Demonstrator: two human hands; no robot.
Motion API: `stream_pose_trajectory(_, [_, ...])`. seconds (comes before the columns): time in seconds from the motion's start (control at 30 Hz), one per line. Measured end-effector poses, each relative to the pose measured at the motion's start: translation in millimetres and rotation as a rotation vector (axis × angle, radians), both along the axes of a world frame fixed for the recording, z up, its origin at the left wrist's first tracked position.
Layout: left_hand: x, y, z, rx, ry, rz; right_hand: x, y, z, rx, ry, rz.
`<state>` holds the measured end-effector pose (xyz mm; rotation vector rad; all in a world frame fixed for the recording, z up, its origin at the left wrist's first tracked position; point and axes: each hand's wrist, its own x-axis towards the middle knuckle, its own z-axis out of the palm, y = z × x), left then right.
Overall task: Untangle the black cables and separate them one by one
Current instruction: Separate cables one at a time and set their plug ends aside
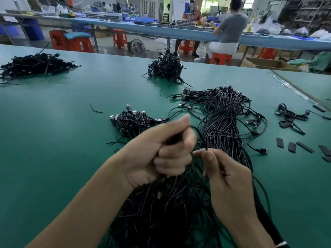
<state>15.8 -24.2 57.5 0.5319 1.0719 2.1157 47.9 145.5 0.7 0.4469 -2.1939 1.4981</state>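
**A:** Two hands at centre frame. The left hand [161, 149] is a fist, curled round something black and blurred. How many strands, I can't tell.

**B:** The right hand [227, 176] is just beside it, thumb and forefinger pinching the end of one cable [199, 133] that arcs up into that fist.

**A:** Beneath both hands lies one long bundle [223, 122], running from bottom centre up the green table [53, 140].

**B:** Four smaller lots sit farther out: the near heap [132, 122] above the fist, the upper-centre heap [166, 68], the upper-left heap [35, 64] and a small tangle [290, 113] at right.
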Motion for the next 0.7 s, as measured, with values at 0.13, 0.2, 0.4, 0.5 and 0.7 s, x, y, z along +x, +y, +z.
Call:
stream_pose_trajectory(0.13, [-3.5, 5.0, -0.3, 0.226, -0.038, 0.291, 3.4, -7.8, -7.6, 0.196, -0.070, 0.091])
stream_pose_trajectory(0.2, [-6.7, 8.4, -6.5, 0.244, 0.003, 0.450, 5.4, -12.4, -7.0, 0.280, -0.005, 0.080])
stream_pose_trajectory(0.4, [-6.5, 17.8, -27.8, -0.666, 0.577, 0.735, 2.1, -4.5, -4.6, 0.353, 0.187, -0.133])
stream_pose_trajectory(0.5, [-1.9, 17.9, -25.1, -1.059, 0.682, 0.512, 0.9, -0.3, -3.9, 0.329, 0.183, -0.187])
stream_pose_trajectory(0.7, [3.1, 4.4, -10.8, -0.832, 0.344, 0.128, -0.1, 3.4, 0.1, 0.151, 0.204, -0.160])
